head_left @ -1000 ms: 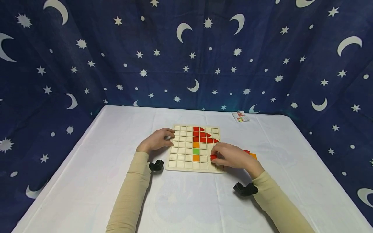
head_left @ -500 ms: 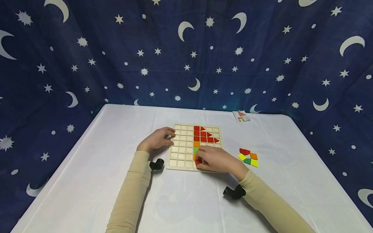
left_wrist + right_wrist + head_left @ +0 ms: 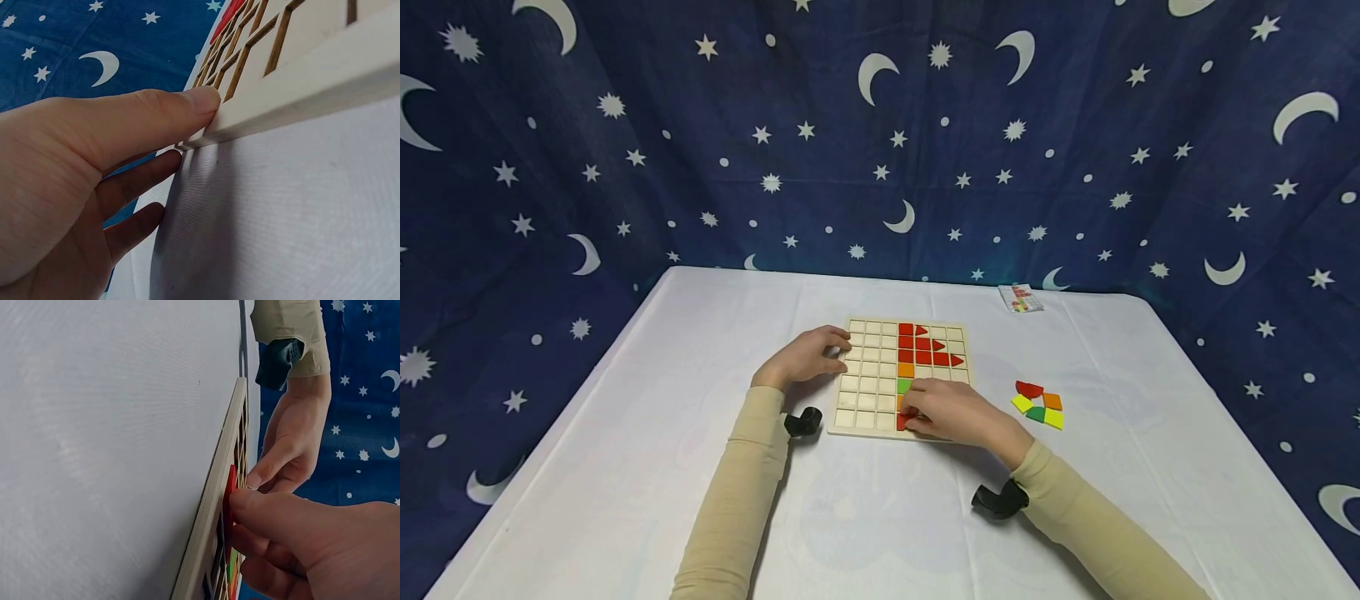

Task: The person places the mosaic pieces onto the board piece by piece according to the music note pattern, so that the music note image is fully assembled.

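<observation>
A pale wooden grid board point(image 3: 857, 421) lies on the table between the hands. Down one of its columns run red, orange and green tiles, with rows of red tiles point(image 3: 922, 358) ending in pointed red pieces. My left hand point(image 3: 801, 360) rests at the board's left edge; in the left wrist view its thumb point(image 3: 203, 100) touches the rim. With thumb and fingers my right hand point(image 3: 958, 410) pinches a red tile point(image 3: 230, 494) at the near end of that column. The tile stands slightly proud of the board in the right wrist view. My right fingers partly cover the orange tile above it.
Right of the board lie several loose pieces: a red rounded one point(image 3: 1029, 389), an orange one point(image 3: 1052, 402), yellow ones and a green one point(image 3: 1035, 413). A printed pattern card point(image 3: 1021, 298) lies at the back. Behind the white table point(image 3: 625, 467) hangs a blue star curtain.
My right hand has carried the red tile leftward, from the board's right side to the near end of the coloured column. The loose pieces have come into sight. My left hand stays put.
</observation>
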`<state>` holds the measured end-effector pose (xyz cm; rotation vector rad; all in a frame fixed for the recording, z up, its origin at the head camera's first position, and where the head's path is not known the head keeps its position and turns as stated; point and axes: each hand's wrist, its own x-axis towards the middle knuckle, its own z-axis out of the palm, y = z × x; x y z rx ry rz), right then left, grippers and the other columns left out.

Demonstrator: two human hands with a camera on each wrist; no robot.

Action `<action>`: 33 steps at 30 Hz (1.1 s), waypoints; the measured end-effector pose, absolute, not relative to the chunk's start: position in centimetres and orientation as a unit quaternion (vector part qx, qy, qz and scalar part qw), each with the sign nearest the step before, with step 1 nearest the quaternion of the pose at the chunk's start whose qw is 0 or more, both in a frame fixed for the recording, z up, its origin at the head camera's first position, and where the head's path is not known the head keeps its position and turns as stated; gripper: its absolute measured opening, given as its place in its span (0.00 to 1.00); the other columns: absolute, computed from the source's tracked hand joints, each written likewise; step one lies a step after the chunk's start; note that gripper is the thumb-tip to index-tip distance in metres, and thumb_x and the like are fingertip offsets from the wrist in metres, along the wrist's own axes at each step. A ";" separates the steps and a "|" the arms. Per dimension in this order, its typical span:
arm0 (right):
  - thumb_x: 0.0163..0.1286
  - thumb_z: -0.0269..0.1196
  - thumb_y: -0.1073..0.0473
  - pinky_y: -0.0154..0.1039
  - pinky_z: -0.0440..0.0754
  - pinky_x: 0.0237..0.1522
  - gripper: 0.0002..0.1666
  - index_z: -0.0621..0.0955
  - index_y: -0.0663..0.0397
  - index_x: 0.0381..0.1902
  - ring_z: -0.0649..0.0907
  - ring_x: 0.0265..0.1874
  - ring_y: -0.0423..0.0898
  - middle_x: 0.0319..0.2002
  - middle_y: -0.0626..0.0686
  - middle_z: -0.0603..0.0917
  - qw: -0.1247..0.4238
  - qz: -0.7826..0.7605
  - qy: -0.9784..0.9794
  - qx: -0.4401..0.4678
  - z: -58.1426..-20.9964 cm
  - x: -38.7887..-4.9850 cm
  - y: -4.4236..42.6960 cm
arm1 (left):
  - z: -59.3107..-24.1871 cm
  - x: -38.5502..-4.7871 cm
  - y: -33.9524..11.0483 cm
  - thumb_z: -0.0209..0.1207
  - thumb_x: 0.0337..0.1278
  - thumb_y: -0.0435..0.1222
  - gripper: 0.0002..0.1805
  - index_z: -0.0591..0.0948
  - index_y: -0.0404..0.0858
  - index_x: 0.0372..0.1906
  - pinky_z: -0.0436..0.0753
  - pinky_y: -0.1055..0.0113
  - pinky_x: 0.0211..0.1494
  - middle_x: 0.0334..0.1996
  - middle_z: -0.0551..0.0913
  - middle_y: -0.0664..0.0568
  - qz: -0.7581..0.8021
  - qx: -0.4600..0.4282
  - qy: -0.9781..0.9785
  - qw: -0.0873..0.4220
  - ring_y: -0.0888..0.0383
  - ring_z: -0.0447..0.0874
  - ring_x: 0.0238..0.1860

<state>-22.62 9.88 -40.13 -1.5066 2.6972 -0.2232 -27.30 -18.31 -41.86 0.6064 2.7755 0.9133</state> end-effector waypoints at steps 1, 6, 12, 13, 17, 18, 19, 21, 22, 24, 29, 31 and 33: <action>0.64 0.69 0.56 0.33 0.80 0.35 0.05 0.84 0.47 0.37 0.77 0.33 0.39 0.35 0.44 0.79 0.024 -0.074 0.871 -0.485 -40.1 -22.6 9.9 | -41.9 -27.3 -18.3 0.65 0.60 0.35 0.23 0.79 0.30 0.59 0.64 0.53 0.73 0.67 0.70 0.42 0.305 0.203 0.927 0.079 0.43 0.64 0.70; 0.63 0.69 0.56 0.32 0.80 0.35 0.06 0.84 0.47 0.38 0.77 0.33 0.38 0.35 0.43 0.79 0.027 -0.080 0.875 -0.476 -40.1 -22.4 9.8 | -41.8 -27.3 -18.3 0.65 0.60 0.35 0.23 0.79 0.30 0.59 0.64 0.53 0.72 0.67 0.70 0.41 0.303 0.203 0.928 0.078 0.43 0.64 0.70; 0.63 0.70 0.55 0.31 0.79 0.34 0.06 0.84 0.46 0.38 0.75 0.32 0.38 0.35 0.42 0.78 0.023 -0.078 0.878 -0.472 -40.3 -22.3 9.6 | -41.7 -27.2 -18.3 0.65 0.60 0.35 0.23 0.79 0.30 0.59 0.64 0.52 0.72 0.67 0.70 0.41 0.303 0.202 0.928 0.081 0.43 0.64 0.70; 0.63 0.70 0.55 0.31 0.79 0.33 0.07 0.84 0.46 0.38 0.75 0.32 0.38 0.34 0.42 0.78 0.022 -0.079 0.878 -0.472 -40.3 -22.2 9.6 | -41.7 -27.2 -18.3 0.65 0.60 0.35 0.23 0.79 0.30 0.59 0.64 0.52 0.72 0.67 0.70 0.41 0.302 0.202 0.928 0.081 0.43 0.64 0.70; 0.63 0.70 0.55 0.31 0.78 0.33 0.07 0.84 0.46 0.38 0.75 0.32 0.38 0.34 0.42 0.78 0.016 -0.082 0.877 -0.473 -40.3 -22.2 9.6 | -41.7 -27.2 -18.3 0.65 0.60 0.35 0.23 0.79 0.30 0.59 0.63 0.52 0.73 0.67 0.70 0.41 0.302 0.202 0.928 0.082 0.43 0.64 0.70; 0.63 0.70 0.55 0.31 0.78 0.33 0.07 0.84 0.46 0.38 0.75 0.32 0.38 0.34 0.42 0.78 0.014 -0.082 0.877 -0.474 -40.3 -22.2 9.6 | -41.7 -27.2 -18.3 0.65 0.60 0.35 0.23 0.79 0.30 0.59 0.63 0.52 0.73 0.67 0.70 0.41 0.301 0.203 0.928 0.081 0.43 0.64 0.70; 0.63 0.70 0.55 0.31 0.78 0.33 0.07 0.84 0.46 0.38 0.75 0.32 0.38 0.34 0.42 0.78 0.013 -0.082 0.877 -0.474 -40.4 -22.2 9.6 | -41.7 -27.2 -18.3 0.65 0.60 0.35 0.23 0.79 0.30 0.59 0.63 0.52 0.72 0.67 0.70 0.41 0.299 0.204 0.929 0.080 0.43 0.64 0.70; 0.63 0.70 0.55 0.31 0.79 0.33 0.07 0.84 0.46 0.38 0.75 0.32 0.38 0.35 0.42 0.78 0.011 -0.083 0.877 -0.473 -40.4 -22.3 9.6 | -41.7 -27.2 -18.3 0.65 0.60 0.35 0.23 0.79 0.30 0.58 0.63 0.52 0.72 0.67 0.70 0.41 0.298 0.203 0.929 0.079 0.42 0.64 0.69; 0.63 0.70 0.55 0.32 0.79 0.33 0.07 0.84 0.46 0.38 0.76 0.32 0.38 0.35 0.42 0.79 0.011 -0.083 0.877 -0.473 -40.4 -22.3 9.6 | -41.7 -27.2 -18.3 0.65 0.60 0.35 0.23 0.79 0.30 0.58 0.63 0.52 0.72 0.67 0.70 0.41 0.299 0.203 0.929 0.079 0.42 0.64 0.69; 0.63 0.69 0.56 0.32 0.79 0.34 0.07 0.85 0.46 0.39 0.76 0.32 0.38 0.35 0.42 0.79 0.009 -0.082 0.878 -0.472 -40.4 -22.2 9.6 | -41.7 -27.2 -18.3 0.65 0.60 0.36 0.23 0.79 0.30 0.58 0.64 0.52 0.72 0.66 0.70 0.41 0.298 0.202 0.930 0.079 0.42 0.64 0.69; 0.63 0.69 0.55 0.31 0.77 0.31 0.07 0.85 0.46 0.38 0.74 0.31 0.38 0.33 0.42 0.77 0.006 -0.085 0.879 -0.468 -40.4 -22.1 9.6 | -41.7 -27.3 -18.3 0.66 0.59 0.35 0.23 0.79 0.30 0.58 0.64 0.52 0.72 0.66 0.71 0.41 0.300 0.200 0.929 0.078 0.43 0.64 0.69; 0.63 0.69 0.53 0.31 0.76 0.31 0.08 0.85 0.47 0.39 0.74 0.30 0.38 0.33 0.42 0.77 0.008 -0.091 0.881 -0.464 -40.3 -22.1 9.8 | -41.7 -27.3 -18.3 0.66 0.59 0.35 0.23 0.79 0.30 0.58 0.64 0.52 0.72 0.66 0.71 0.41 0.301 0.200 0.929 0.077 0.43 0.64 0.69; 0.63 0.69 0.52 0.31 0.77 0.32 0.09 0.85 0.48 0.40 0.75 0.31 0.38 0.34 0.42 0.78 0.010 -0.099 0.883 -0.459 -40.1 -22.3 10.3 | -41.8 -27.3 -18.3 0.66 0.59 0.35 0.23 0.79 0.30 0.58 0.64 0.52 0.72 0.66 0.71 0.41 0.303 0.200 0.929 0.077 0.43 0.64 0.69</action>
